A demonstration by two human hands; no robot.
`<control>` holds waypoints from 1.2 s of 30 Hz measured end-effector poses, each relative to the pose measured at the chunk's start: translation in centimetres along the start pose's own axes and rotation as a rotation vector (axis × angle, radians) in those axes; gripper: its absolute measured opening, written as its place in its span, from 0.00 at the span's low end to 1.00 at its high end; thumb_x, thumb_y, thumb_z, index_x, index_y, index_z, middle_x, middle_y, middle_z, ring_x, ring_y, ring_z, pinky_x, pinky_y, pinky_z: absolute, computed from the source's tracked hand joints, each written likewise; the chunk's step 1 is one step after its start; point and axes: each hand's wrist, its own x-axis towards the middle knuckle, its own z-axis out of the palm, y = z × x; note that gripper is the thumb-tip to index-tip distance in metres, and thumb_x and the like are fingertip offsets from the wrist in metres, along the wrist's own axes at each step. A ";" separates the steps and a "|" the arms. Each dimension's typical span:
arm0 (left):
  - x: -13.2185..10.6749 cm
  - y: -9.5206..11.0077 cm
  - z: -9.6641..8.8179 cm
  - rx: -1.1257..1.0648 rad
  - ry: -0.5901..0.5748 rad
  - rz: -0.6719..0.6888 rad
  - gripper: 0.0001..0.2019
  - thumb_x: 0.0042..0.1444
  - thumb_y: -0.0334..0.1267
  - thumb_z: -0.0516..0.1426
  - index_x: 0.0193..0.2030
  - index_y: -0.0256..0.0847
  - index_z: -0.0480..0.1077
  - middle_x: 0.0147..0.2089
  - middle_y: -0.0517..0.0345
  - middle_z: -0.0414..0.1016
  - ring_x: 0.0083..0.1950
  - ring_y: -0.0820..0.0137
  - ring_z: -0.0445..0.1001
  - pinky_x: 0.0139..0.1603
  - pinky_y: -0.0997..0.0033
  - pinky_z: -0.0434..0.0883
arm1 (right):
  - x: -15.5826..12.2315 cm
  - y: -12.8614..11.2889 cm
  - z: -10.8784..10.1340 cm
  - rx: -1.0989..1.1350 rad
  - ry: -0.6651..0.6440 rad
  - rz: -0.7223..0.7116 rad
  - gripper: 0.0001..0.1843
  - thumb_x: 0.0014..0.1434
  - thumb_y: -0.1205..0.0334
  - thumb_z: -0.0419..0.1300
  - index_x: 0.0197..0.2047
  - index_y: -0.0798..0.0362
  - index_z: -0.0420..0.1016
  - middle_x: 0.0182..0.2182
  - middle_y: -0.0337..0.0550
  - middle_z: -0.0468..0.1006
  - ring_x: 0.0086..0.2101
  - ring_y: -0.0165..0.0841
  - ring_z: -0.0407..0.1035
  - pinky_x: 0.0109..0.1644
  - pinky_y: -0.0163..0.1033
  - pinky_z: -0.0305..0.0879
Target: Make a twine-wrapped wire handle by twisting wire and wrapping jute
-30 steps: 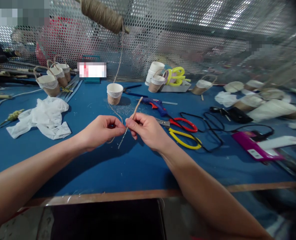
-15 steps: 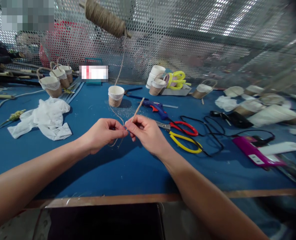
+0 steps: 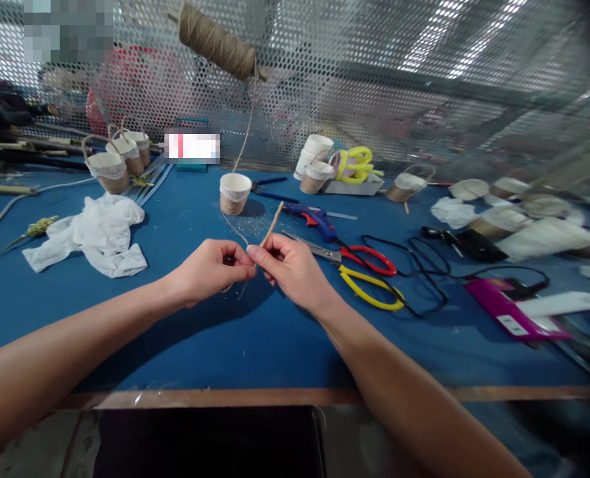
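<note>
My left hand [image 3: 210,271] and my right hand [image 3: 289,269] meet above the blue table [image 3: 255,345], fingertips almost touching. The right hand pinches a thin stick wrapped in jute twine [image 3: 272,226], which points up and away. The left hand pinches the loose twine [image 3: 235,229] where it meets the stick. That twine runs up past a white paper cup [image 3: 235,192] to a twine spool [image 3: 218,43] hanging on the mesh wall. A bare wire end pokes out below my fingers.
Right of my hands lie red-and-yellow scissors [image 3: 369,275], a blue glue gun [image 3: 314,219], black cables [image 3: 414,265] and a pink box [image 3: 516,309]. A white crumpled bag [image 3: 95,232] lies left. Twine-wrapped cup baskets [image 3: 108,169] stand at the back left and right.
Both hands stay pinched together on the stick and twine, and less bare wire now shows below the fingers. The camera has tilted a little, shifting the scene down and right.
</note>
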 end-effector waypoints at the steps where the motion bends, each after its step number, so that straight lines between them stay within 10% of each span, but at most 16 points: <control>1: 0.0 0.0 0.0 -0.005 -0.007 0.001 0.08 0.45 0.36 0.58 0.23 0.36 0.63 0.19 0.66 0.60 0.19 0.81 0.55 0.19 0.78 0.52 | 0.0 0.0 0.0 0.028 -0.015 0.006 0.15 0.54 0.54 0.56 0.22 0.55 0.62 0.15 0.31 0.61 0.16 0.22 0.56 0.19 0.30 0.54; 9: -0.2 0.5 -0.1 -0.167 -0.098 -0.055 0.07 0.43 0.34 0.59 0.24 0.34 0.65 0.20 0.66 0.62 0.19 0.82 0.55 0.19 0.78 0.51 | 0.3 0.3 -0.7 0.299 -0.157 0.018 0.10 0.53 0.56 0.57 0.28 0.55 0.64 0.21 0.34 0.66 0.21 0.23 0.62 0.21 0.30 0.61; 23: -0.3 1.0 -0.6 0.185 -0.080 0.087 0.06 0.48 0.35 0.55 0.25 0.35 0.64 0.20 0.67 0.59 0.21 0.81 0.54 0.21 0.78 0.52 | 0.3 0.6 -0.6 0.184 -0.097 0.057 0.14 0.54 0.52 0.56 0.27 0.54 0.62 0.17 0.32 0.62 0.17 0.22 0.58 0.19 0.29 0.58; 36: -0.3 0.5 -0.2 -0.067 -0.100 -0.051 0.09 0.46 0.38 0.57 0.24 0.35 0.64 0.20 0.66 0.60 0.18 0.82 0.54 0.18 0.78 0.50 | -0.1 0.2 -0.4 0.186 -0.074 0.041 0.15 0.54 0.52 0.55 0.25 0.54 0.63 0.17 0.33 0.64 0.18 0.23 0.59 0.20 0.29 0.58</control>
